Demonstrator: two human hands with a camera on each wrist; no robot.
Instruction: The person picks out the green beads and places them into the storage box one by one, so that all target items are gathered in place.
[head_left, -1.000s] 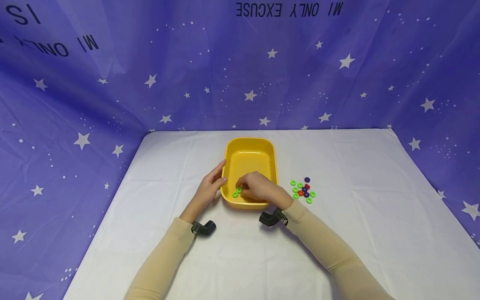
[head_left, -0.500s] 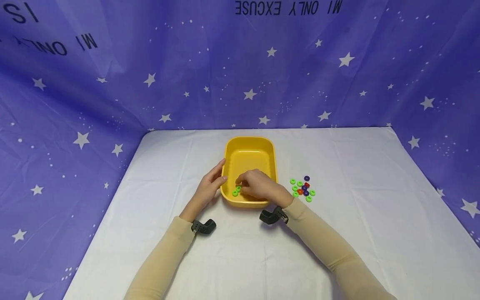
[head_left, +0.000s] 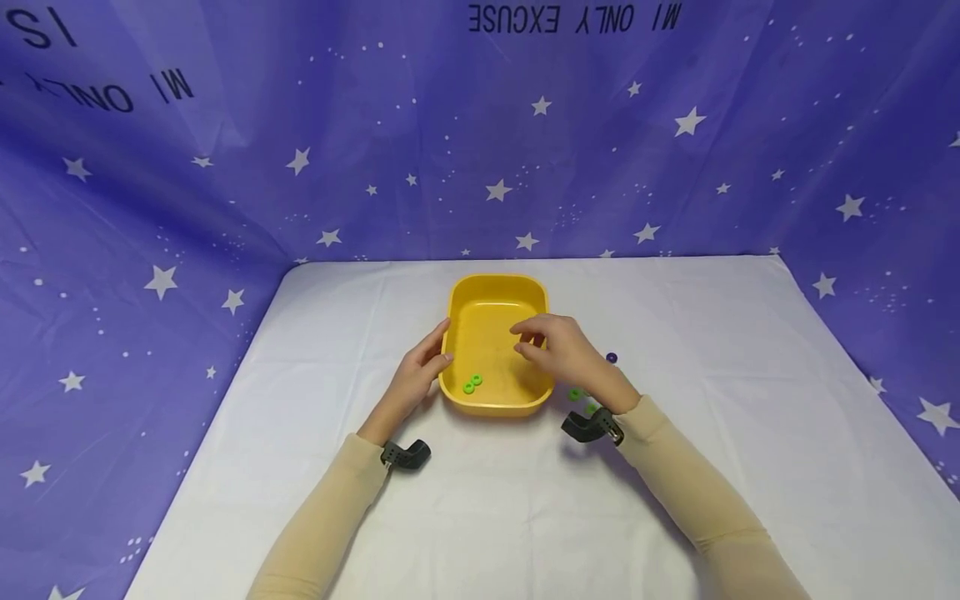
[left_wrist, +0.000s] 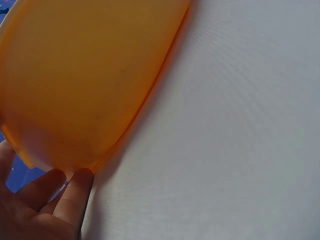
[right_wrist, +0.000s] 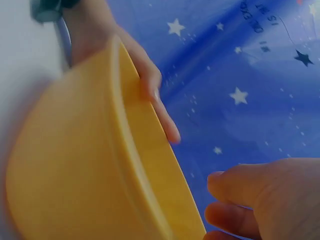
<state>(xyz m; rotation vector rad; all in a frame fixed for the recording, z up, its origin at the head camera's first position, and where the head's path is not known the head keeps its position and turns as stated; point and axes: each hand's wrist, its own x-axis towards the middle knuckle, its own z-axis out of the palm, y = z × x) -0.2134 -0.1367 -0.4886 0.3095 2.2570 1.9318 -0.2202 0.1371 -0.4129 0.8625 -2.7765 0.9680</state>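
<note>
A yellow tray stands on the white-covered table. My left hand holds its left side, fingers against the outer wall and thumb at the rim; the left wrist view shows the fingertips low on that wall. Over the tray's right rim hovers my right hand, thumb and fingers apart with nothing visible between them. Two small green ring beads lie together in the tray's near left corner. To the right, partly hidden under my right wrist, are a purple bead and some green beads.
A white cloth covers the table. Purple star-printed fabric hangs behind and at both sides. A black wrist camera mount juts out below my right wrist, and another mount sits at the left wrist.
My right hand has risen from the beads inside the tray and moved right, over the rim. It now covers most of the loose beads on the cloth. The left hand stays put.
</note>
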